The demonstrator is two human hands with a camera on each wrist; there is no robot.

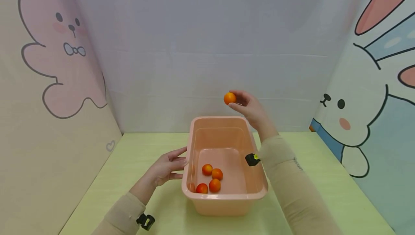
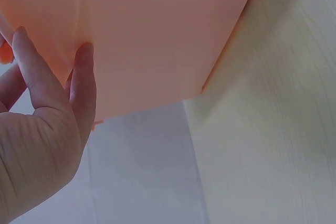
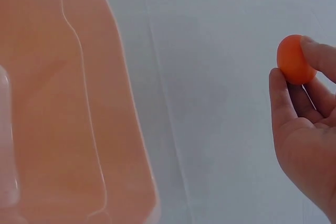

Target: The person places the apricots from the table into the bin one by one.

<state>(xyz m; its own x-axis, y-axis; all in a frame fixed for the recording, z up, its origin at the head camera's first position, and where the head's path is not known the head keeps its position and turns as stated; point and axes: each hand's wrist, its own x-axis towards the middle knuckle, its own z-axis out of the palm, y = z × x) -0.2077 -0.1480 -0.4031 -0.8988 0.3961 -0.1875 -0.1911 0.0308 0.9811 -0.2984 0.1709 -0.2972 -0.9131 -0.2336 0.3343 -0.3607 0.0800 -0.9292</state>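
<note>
My right hand (image 1: 251, 111) pinches a small round orange fruit (image 1: 230, 98) between thumb and fingers, above the far end of a pink plastic basin (image 1: 223, 200). The right wrist view shows the smooth orange fruit (image 3: 295, 60) at the fingertips, apart from the basin wall (image 3: 118, 103). My left hand (image 1: 166, 167) touches the basin's left side with its fingers extended. Seen from the left wrist, that hand (image 2: 47, 124) lies against the outer basin wall (image 2: 157, 40). Several orange-red fruits (image 1: 215, 185) lie inside the basin, gathered at its near left.
The basin stands on a pale yellow-green wood-grain table (image 1: 155, 138). A white sheet wall (image 1: 201, 48) rises behind the table. Side panels bear a pink cartoon bear (image 1: 65, 66) at left and a white rabbit (image 1: 356, 112) at right.
</note>
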